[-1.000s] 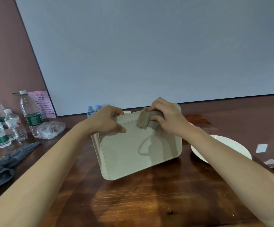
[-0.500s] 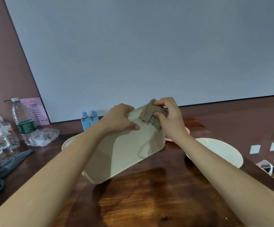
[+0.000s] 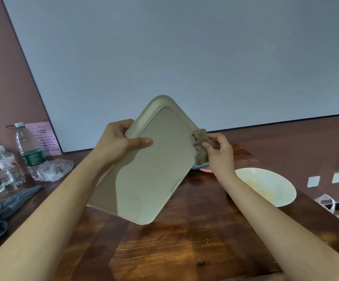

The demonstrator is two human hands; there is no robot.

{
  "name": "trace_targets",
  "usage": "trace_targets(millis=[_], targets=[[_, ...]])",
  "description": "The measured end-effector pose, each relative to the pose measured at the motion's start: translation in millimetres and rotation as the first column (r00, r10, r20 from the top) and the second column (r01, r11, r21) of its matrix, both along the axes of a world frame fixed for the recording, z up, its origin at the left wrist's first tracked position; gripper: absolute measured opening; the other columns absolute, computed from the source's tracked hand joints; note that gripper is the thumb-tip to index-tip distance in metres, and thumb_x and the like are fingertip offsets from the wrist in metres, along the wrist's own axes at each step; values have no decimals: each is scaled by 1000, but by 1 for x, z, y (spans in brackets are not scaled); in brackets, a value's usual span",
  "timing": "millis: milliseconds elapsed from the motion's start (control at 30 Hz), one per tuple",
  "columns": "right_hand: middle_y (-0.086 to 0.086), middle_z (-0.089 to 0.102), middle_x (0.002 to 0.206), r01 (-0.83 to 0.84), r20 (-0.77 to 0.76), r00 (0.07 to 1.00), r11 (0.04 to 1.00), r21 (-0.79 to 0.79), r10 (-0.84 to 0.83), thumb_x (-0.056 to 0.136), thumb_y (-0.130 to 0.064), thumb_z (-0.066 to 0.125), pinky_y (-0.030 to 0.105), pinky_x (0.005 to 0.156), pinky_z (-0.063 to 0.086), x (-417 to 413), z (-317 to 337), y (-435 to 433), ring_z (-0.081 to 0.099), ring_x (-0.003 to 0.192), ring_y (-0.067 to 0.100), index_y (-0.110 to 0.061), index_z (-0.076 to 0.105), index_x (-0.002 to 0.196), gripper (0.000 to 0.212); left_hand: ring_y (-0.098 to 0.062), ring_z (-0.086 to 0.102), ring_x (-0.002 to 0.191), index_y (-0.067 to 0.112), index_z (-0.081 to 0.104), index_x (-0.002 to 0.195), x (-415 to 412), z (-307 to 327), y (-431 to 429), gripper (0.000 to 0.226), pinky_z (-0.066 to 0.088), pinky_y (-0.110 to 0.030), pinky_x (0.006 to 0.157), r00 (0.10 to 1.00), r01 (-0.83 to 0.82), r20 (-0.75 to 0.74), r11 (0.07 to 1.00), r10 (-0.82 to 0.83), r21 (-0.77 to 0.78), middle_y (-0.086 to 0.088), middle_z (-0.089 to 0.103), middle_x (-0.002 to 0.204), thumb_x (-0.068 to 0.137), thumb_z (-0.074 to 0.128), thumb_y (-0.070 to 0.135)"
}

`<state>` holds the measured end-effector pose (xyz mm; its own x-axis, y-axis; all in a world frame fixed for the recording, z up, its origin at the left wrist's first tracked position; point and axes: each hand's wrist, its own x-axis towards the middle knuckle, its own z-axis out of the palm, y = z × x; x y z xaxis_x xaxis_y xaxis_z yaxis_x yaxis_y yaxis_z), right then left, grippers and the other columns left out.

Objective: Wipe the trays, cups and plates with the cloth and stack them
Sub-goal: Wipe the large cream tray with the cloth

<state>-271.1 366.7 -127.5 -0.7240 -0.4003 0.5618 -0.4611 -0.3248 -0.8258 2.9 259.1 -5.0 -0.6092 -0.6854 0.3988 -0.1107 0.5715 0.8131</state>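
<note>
A beige rectangular tray [image 3: 154, 169] is held up on edge above the wooden table, tilted, its flat face turned to me. My left hand [image 3: 120, 141] grips its upper left rim, thumb across the face. My right hand [image 3: 218, 151] pinches a crumpled brown cloth [image 3: 200, 146] against the tray's right rim. A white plate [image 3: 266, 186] lies on the table to the right. Part of a pink dish [image 3: 206, 169] shows behind the tray's lower right edge.
Several water bottles [image 3: 29, 153] and a crumpled clear plastic wrap [image 3: 54, 170] stand at the left by the wall. A dark grey cloth [image 3: 4, 209] lies at the left edge. A white plastic bag [image 3: 326, 201] hangs off the table's right side.
The tray has been lifted off the table and turned upright. The cloth has slid from the tray's top corner to its right rim.
</note>
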Motion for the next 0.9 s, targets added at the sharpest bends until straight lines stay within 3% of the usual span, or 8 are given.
trace_targets(millis=[200,300,367,500,600,700,800,900], targets=[[10,74,106,-43,472,879,998,-46,60,97,-15,74,58,88,62,23,-13,-10,74,102,33,-18,65,104,11,-23,63,63,-1,65,92,5,-11,13,35,49,-35,60,998,-6,-58,1000,6,-6,-18,66,77,81,93,17],[20,69,97,-202,671,719,978,-45,179,101,-5,66,44,59,58,36,-14,-17,69,82,38,-4,62,109,9,-29,64,68,-3,64,96,-1,-21,22,42,55,-45,63,997,-21,-70,997,15,-81,-32,66,90,81,93,25],[19,65,87,-367,727,636,930,-11,259,103,0,57,34,51,49,43,-17,-14,61,68,29,1,60,117,14,-33,65,72,10,65,88,-6,-31,29,36,56,-50,70,997,-71,-40,977,65,-200,-20,68,84,80,87,36],[13,68,67,-434,750,607,900,38,261,105,-1,49,33,54,45,43,-8,15,54,62,25,-1,60,117,16,-22,63,87,26,61,94,-12,-67,57,20,51,-43,77,973,-106,128,868,191,-485,8,68,90,91,77,38],[22,71,120,-234,721,675,972,5,159,105,-3,51,33,65,50,25,4,46,59,73,21,-2,61,130,28,-27,59,101,23,61,103,-19,-107,72,16,49,-44,78,923,-42,262,753,281,-657,2,62,101,96,70,35],[7,68,138,-113,805,538,968,-223,249,106,-7,52,34,85,61,23,15,70,73,104,20,-9,66,116,17,-26,60,110,27,63,114,-26,-152,84,13,51,-41,81,849,110,465,777,251,-620,4,59,111,102,63,29],[3,78,93,-129,839,457,956,-265,295,108,-12,46,34,65,63,34,13,74,77,84,20,-11,69,117,24,-26,61,114,27,65,129,-31,-193,94,24,52,-40,91,799,242,585,819,136,-521,1,60,120,106,61,33],[21,76,109,-251,810,500,946,-203,307,104,-17,41,54,86,62,42,-7,63,77,91,38,-7,69,123,36,-26,64,114,27,63,140,-33,-217,90,40,49,-38,92,753,306,654,842,73,-445,0,61,124,106,60,48]])
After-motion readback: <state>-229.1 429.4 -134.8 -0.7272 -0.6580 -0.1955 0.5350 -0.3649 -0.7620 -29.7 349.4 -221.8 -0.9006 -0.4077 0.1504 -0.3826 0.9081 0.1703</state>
